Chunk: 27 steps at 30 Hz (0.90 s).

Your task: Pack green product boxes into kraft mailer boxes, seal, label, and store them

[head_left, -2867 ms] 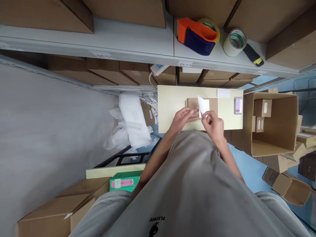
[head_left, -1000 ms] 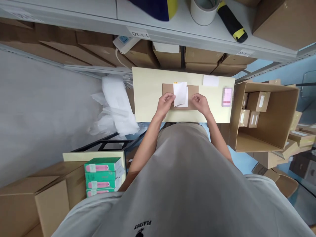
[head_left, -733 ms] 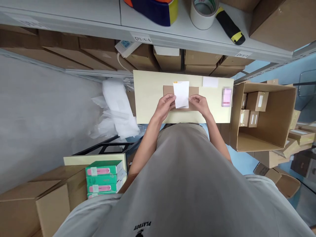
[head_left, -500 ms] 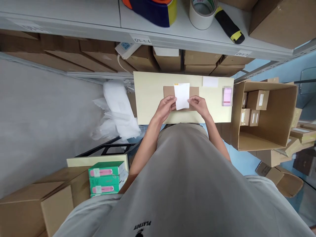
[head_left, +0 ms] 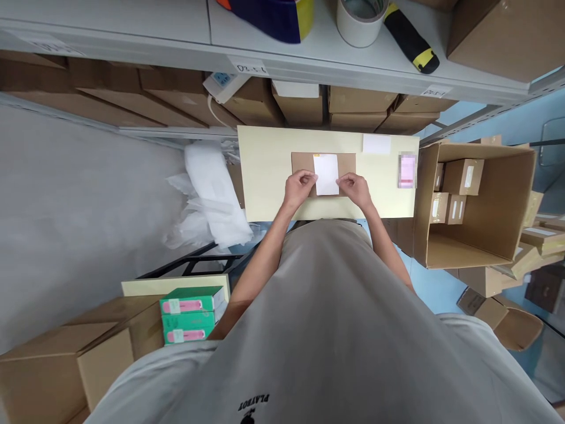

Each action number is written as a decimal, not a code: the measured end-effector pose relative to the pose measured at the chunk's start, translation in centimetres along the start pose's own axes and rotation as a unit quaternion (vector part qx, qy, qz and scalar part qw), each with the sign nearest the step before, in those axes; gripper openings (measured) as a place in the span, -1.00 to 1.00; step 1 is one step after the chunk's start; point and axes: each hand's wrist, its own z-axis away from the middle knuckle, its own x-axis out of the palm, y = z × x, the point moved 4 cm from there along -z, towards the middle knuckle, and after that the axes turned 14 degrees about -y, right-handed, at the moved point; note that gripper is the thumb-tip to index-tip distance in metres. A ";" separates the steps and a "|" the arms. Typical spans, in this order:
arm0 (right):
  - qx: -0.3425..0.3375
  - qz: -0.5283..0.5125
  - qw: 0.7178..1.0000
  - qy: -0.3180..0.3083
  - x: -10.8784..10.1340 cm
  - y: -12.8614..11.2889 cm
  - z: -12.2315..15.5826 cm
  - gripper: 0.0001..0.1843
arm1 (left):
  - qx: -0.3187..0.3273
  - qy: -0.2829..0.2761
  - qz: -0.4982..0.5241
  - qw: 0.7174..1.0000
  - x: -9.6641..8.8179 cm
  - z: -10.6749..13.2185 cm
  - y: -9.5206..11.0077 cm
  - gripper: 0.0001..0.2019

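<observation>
A white paper label (head_left: 326, 175) with a small orange mark at its far edge lies over the middle of a flat brown cardboard box (head_left: 346, 162). My left hand (head_left: 301, 187) pinches the label's left edge between thumb and fingertips. At the opposite edge, my right hand (head_left: 355, 188) pinches it the same way. Both hands rest over the near part of the cardboard. Beneath is a pale yellow tabletop (head_left: 265, 176). Whether the label's underside touches the cardboard all over, I cannot tell.
A white slip (head_left: 376, 144) and a pink blurred item (head_left: 406, 171) lie on the table's right. An open carton (head_left: 481, 206) holding small boxes stands further right. White wrap (head_left: 216, 194) hangs at left. A shelf (head_left: 273, 56) crosses ahead, bearing a tape roll (head_left: 359, 26) and a black-yellow cutter (head_left: 410, 38).
The label has come down and straightened over the cardboard; before, it was slightly tilted and extended past the cardboard's far edge. Both hands keep their pinch on its sides.
</observation>
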 end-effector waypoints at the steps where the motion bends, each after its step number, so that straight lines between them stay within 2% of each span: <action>1: 0.003 0.013 1.000 0.004 0.2 0.2 -0.2 -0.77 | 0.001 0.004 -0.010 1.000 0.0 -0.1 -0.2 -0.86; 9: 0.018 0.068 0.997 0.008 1.4 1.7 -1.2 -0.83 | 0.008 0.016 -0.029 0.999 0.0 -0.9 -1.8 -0.90; 17: -0.007 0.102 0.995 0.020 1.4 2.8 -1.8 -0.82 | 0.014 0.011 -0.125 0.992 0.0 -1.4 -2.9 -0.89; 27: -0.005 0.115 0.993 0.020 1.4 2.9 -1.9 -0.77 | 0.021 0.023 -0.163 0.986 0.2 -1.9 -3.7 -0.89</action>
